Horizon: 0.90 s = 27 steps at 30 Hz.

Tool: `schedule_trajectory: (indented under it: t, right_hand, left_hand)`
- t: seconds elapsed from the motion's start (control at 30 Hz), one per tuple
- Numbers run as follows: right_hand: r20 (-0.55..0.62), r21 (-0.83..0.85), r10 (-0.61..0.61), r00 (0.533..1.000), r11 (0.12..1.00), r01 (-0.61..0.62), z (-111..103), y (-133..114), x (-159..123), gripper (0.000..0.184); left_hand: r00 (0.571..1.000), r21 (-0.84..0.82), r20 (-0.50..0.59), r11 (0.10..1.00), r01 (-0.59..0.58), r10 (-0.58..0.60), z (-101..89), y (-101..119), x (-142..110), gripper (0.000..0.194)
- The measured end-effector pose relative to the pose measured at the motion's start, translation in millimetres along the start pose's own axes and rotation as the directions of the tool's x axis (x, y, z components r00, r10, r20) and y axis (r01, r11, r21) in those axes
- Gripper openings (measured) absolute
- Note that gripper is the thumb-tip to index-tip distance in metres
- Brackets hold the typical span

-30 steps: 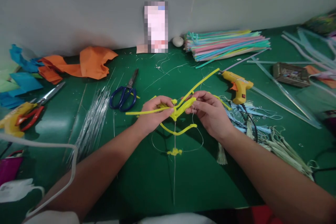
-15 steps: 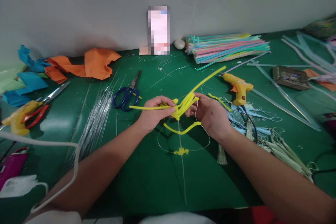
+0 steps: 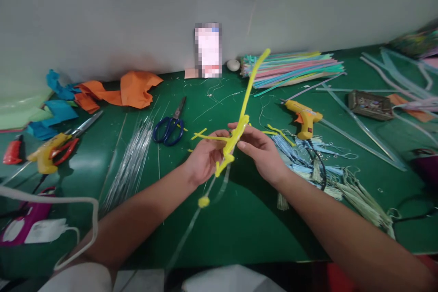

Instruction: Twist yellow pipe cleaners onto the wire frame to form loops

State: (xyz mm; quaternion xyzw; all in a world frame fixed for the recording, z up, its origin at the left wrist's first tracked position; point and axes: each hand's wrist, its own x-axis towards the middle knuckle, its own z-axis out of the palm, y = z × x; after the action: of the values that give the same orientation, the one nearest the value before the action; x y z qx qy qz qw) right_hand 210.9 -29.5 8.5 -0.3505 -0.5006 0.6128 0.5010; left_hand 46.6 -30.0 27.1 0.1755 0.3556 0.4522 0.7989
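Between my hands is a yellow pipe-cleaner figure (image 3: 236, 134), seen nearly edge-on, with one long strand rising from its top. My left hand (image 3: 206, 157) is closed on its left side, fingers partly behind it. My right hand (image 3: 262, 148) grips the right side between thumb and fingers. Below the figure hangs a thin wire (image 3: 191, 220) with a small yellow knot (image 3: 204, 202) on it. Blue-handled scissors (image 3: 169, 130) lie beyond my left hand. Short yellow pieces (image 3: 282, 134) lie behind my right hand.
A yellow glue gun (image 3: 303, 117) lies at right, near blue and pale tassels (image 3: 318, 164). Behind stands a bundle of coloured pipe cleaners (image 3: 290, 69) and a phone (image 3: 208, 50). At left are silver wires (image 3: 132, 157), orange paper (image 3: 137, 89) and another glue gun (image 3: 48, 153).
My hands have turned the yellow figure from facing me to nearly edge-on. Its long strand now points more steeply upward, and the hanging wire has swung to the lower left.
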Motion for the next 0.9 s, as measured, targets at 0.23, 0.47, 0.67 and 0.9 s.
schedule_trajectory:
  t: [0.23,0.47,0.67,0.9]
  right_hand:
    - [-0.060,0.153,0.070,0.996,0.986,-0.060,-6,-6,2,0.020]
    - [-0.223,0.234,0.185,0.957,0.963,-0.132,-14,-16,5,0.030]
    - [-0.176,0.148,0.333,0.927,0.939,-0.309,-12,-13,10,0.035]
    - [-0.210,-0.043,0.307,0.928,0.946,-0.322,-14,1,11,0.032]
  left_hand:
    - [0.977,0.196,0.149,0.973,0.124,-0.154,0.3,-1,-6,0.023]
    - [0.967,0.684,0.123,0.724,0.081,-0.224,-15.6,36,-1,0.018]
    - [0.998,0.538,0.044,0.843,0.020,-0.051,-19.4,45,7,0.025]
    - [0.974,0.298,0.222,0.954,-0.022,-0.047,-32.1,23,15,0.050]
